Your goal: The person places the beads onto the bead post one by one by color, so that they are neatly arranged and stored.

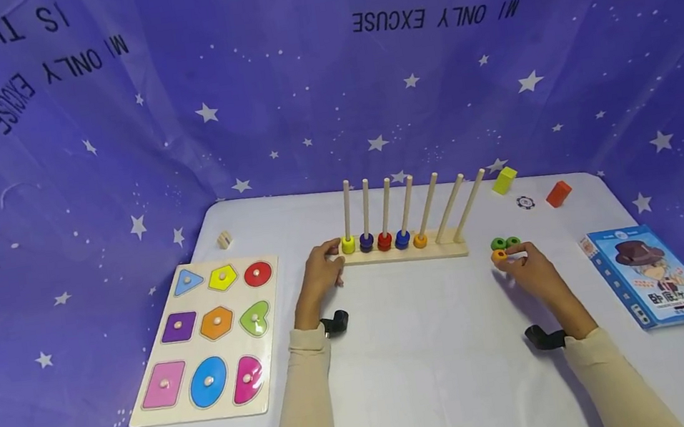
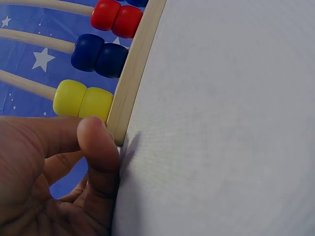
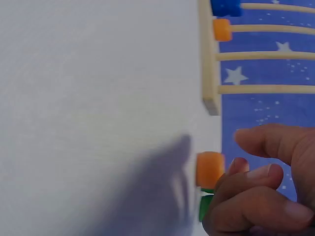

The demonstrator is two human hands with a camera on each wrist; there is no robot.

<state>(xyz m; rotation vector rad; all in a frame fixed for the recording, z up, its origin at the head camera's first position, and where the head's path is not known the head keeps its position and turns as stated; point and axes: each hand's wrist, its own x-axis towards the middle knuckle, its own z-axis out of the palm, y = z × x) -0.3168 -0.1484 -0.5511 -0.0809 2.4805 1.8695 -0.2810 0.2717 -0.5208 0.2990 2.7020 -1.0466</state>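
Observation:
A wooden peg rack (image 1: 406, 255) carries yellow, dark blue, red, blue and orange beads on its upright pegs; the two rightmost pegs are bare. My left hand (image 1: 321, 272) holds the rack's left end, fingers curled around it beside the yellow beads (image 2: 82, 101). On the table right of the rack, my right hand (image 1: 533, 271) reaches to a loose orange bead (image 1: 499, 255). In the right wrist view, this hand (image 3: 266, 187) has its digits spread apart near the orange bead (image 3: 210, 169). Two green beads (image 1: 505, 243) lie just behind the orange one.
A shape puzzle board (image 1: 274, 309) lies at the left, a small wooden piece (image 1: 225, 240) behind it. At the back right are a yellow block (image 1: 505, 180), a poker chip (image 1: 525, 203) and an orange-red block (image 1: 559, 194). A blue game box (image 1: 655, 273) lies at the right.

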